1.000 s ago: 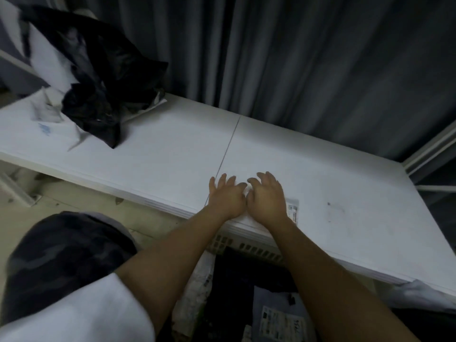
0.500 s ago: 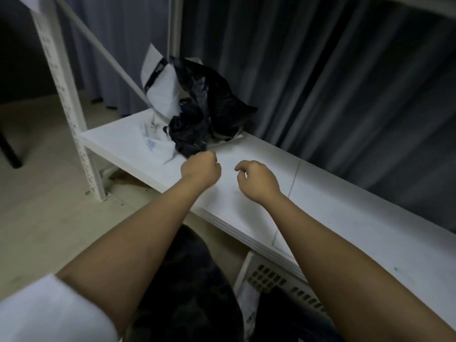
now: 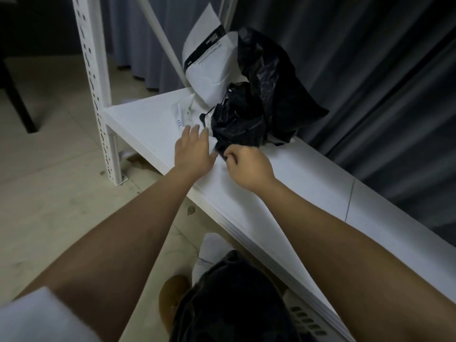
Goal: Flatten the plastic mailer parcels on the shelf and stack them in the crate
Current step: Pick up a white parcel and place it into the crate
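A crumpled black plastic mailer (image 3: pixel 249 114) lies in a heap at the left end of the white shelf (image 3: pixel 283 183). Behind it a white mailer (image 3: pixel 209 67) with a black printed strip leans upright against the shelf brace. Another white mailer (image 3: pixel 182 114) with blue print lies flat beside them. My left hand (image 3: pixel 193 150) rests with straight fingers on the shelf, touching the edge of the flat white mailer. My right hand (image 3: pixel 246 164) has its fingers curled and pinches the near lower edge of the black mailer. A corner of the perforated crate (image 3: pixel 306 322) shows under the shelf.
The white perforated shelf upright (image 3: pixel 98 90) stands at the left, with a diagonal brace behind the mailers. Grey curtains hang behind the shelf. My knee in dark patterned cloth and a brown slipper (image 3: pixel 172 297) are on the pale floor below.
Both hands left the flat mailer by the shelf's front edge and went left to the heap. The left hand uncurled and lies flat; the right hand now pinches the black mailer.
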Demonstrator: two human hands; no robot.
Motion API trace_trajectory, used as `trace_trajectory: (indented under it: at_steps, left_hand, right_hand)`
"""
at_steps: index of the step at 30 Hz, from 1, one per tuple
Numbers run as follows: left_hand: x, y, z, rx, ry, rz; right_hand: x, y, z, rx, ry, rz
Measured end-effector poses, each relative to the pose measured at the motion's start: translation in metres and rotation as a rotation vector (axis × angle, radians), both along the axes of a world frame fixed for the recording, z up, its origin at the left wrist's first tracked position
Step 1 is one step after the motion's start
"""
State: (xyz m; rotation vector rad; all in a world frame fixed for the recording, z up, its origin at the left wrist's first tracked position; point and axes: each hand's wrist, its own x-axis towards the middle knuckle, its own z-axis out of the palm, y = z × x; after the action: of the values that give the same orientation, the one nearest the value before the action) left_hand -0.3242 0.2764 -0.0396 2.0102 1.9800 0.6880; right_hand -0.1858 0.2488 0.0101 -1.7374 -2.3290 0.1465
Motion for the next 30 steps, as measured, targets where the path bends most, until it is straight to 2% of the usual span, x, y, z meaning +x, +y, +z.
trace_trajectory:
  at_steps: [5,13,17,22,26,30]
  left_hand:
    - [0.007,0.036,-0.018,0.03,0.083,-0.033]
    - [0.012,0.001,-0.015,0.064,0.217,-0.001]
    - [0.024,-0.035,0.002,0.077,0.113,-0.029]
    - [0.049,-0.085,0.025,0.081,-0.106,-0.077]
    - [0.085,-0.132,0.066,0.126,-0.265,-0.175]
    - [0.13,-0.17,0.108,0.161,-0.366,-0.297]
  right_hand:
    - [0.007,0.02,-0.019,0.006,0.021,-0.015]
    - [0.022,-0.013,-0.019,-0.071,0.042,-0.008]
    - [0.031,-0.043,-0.007,-0.127,0.079,-0.032]
    - [0.053,-0.09,0.007,-0.252,0.134,-0.142]
    - [0.087,-0.145,0.034,-0.415,0.444,-0.271]
    - [0.122,-0.195,0.067,-0.327,0.92,-0.368]
